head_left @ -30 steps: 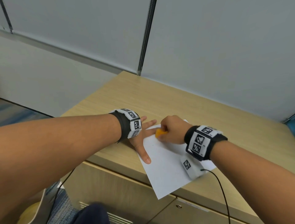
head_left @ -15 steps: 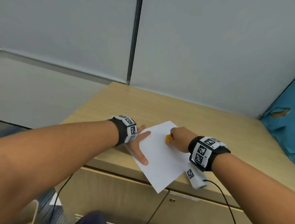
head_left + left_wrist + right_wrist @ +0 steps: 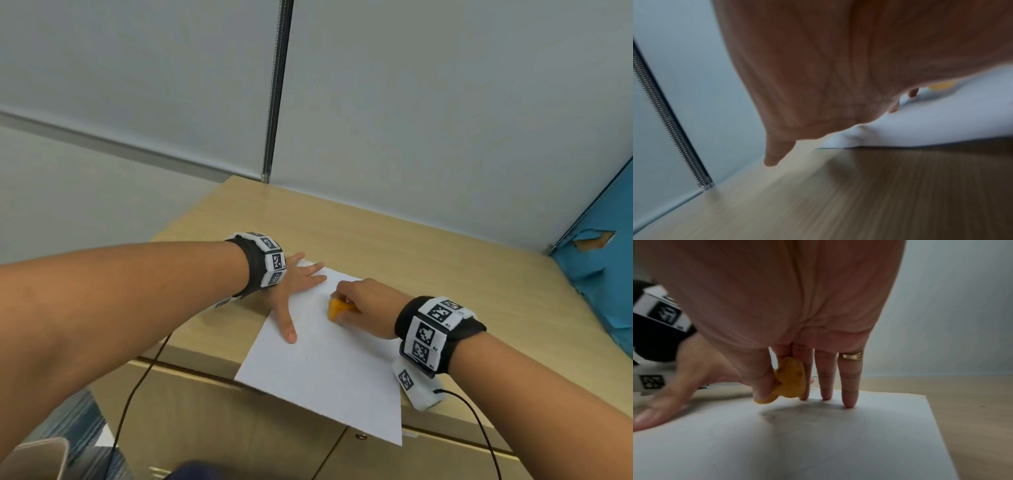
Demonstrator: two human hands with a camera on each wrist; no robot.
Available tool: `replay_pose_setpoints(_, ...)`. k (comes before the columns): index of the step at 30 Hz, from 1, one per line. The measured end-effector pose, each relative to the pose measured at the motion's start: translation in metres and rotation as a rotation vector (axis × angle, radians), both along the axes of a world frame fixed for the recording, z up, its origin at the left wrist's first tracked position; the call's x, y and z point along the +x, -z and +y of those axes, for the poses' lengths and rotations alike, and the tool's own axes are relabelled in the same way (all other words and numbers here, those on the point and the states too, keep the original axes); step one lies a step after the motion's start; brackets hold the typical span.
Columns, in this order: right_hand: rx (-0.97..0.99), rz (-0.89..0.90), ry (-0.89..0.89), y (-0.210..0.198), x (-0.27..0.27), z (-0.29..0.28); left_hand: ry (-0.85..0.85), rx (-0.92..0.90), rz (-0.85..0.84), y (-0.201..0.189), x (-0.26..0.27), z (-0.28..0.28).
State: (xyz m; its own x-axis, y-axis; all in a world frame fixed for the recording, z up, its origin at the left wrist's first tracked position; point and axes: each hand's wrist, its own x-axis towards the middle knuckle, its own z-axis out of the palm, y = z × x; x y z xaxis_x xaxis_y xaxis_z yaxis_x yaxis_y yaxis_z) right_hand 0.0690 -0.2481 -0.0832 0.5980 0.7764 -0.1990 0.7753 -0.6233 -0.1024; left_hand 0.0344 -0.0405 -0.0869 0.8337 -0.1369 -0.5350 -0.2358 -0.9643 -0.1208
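A white sheet of paper [image 3: 329, 370] lies on the wooden cabinet top [image 3: 411, 246], its near corner hanging over the front edge. My left hand [image 3: 294, 291] lies flat on the sheet's left edge with fingers spread, pressing it down. My right hand [image 3: 359, 305] pinches a small orange eraser [image 3: 334, 309] between thumb and forefinger and holds its tip against the paper. In the right wrist view the orange eraser [image 3: 789, 381] touches the paper [image 3: 818, 443] over faint pencil lines, with the other fingertips [image 3: 847, 404] resting on the sheet. The left wrist view is blurred and shows the palm over the paper [image 3: 920, 126].
Grey partition walls [image 3: 445, 120] stand behind the cabinet. A blue torn panel [image 3: 603, 284] is at the right. Cabinet doors [image 3: 239, 428] are below the front edge. Cables run from both wrist cameras.
The eraser and my right hand have shifted right and nearer across the paper. The left hand still presses the sheet. The head view has swung to the right.
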Motion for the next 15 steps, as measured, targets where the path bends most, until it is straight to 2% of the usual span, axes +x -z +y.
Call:
replay_pose_setpoints(5,0.005,-0.084,-0.104,-0.009,-0.015,0.017,0.009,-0.032,0.026,0.016,0.005,0.009)
replay_pose_setpoints(10,-0.031,-0.007,-0.259,-0.004,-0.039,0.041,0.046,-0.04,-0.01,0.03,0.009,0.014)
replay_pose_setpoints(12,-0.082,-0.082,-0.234,-0.002,-0.023,0.044,0.022,-0.075,-0.016,0.03,0.007,0.017)
replay_pose_setpoints(15,-0.141,-0.229,-0.085,-0.005,0.011,0.049,0.001,-0.095,-0.048,0.03,0.002,0.018)
